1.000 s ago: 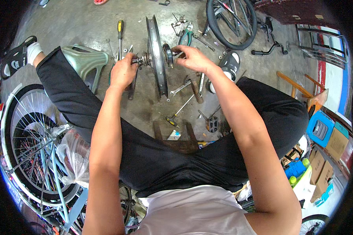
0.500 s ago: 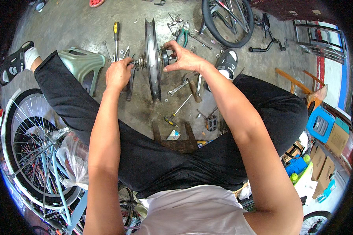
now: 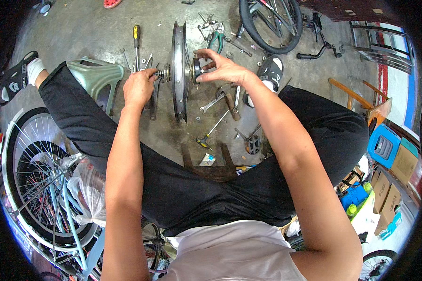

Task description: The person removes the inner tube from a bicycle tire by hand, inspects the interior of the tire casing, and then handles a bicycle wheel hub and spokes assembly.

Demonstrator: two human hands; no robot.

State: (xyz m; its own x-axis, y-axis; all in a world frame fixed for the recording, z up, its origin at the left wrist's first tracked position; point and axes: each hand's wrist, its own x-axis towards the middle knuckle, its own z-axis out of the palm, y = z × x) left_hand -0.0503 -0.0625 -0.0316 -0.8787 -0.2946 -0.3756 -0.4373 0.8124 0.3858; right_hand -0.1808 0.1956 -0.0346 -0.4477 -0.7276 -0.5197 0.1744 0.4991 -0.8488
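A wheel rim without a tyre stands edge-on before me, its hub axle pointing left and right. My left hand pinches the axle's left end between thumb and fingers. On the right side of the rim, a black round hub part sits around the axle line. My right hand curves about this part, fingertips at its top and thumb at its lower edge. The hub's middle is hidden by the rim.
Around the rim lie a yellow-handled screwdriver, green-handled pliers, wrenches, a hammer and a pedal. A pale green stool is at left, a spoked wheel below it. A bike wheel lies beyond.
The black hub part now shows its side more plainly, close to the rim. My right thumb has risen slightly onto its lower edge. My left hand keeps its grip on the axle end.
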